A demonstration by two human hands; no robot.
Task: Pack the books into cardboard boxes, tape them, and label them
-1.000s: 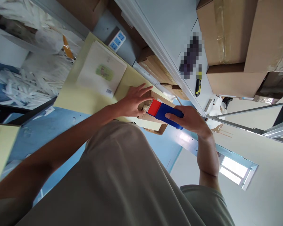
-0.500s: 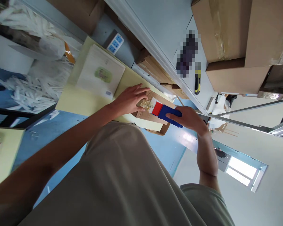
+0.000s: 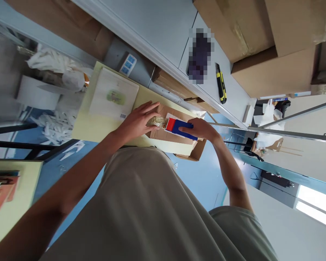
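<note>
Right hand closed on a blue case, thumb laid along its upper face, the fingers under it mostly hidden. The case is held flat and slightly slanted over a brown carton on the cream bench, its red end towards the left hand; whether its underside touches the carton cannot be told. A crumpled bit of clear plastic lies just beyond the red end, between the two hands. Left hand spread, palm towards the carton, thumb and fingers parted about the clear plastic; contact of the fingertips with it cannot be made out. On the same bench, left of that hand, a white booklet with a green picture lies flat. Behind the bench, a socket strip with blue faces sits on a grey surface. On the raised grey shelf, a yellow and black cutter lies near a dark item blurred by pixels, with large boxes to their right. White scraps lie in a heap at the far left, and orange books rest on a second cream surface below
</note>
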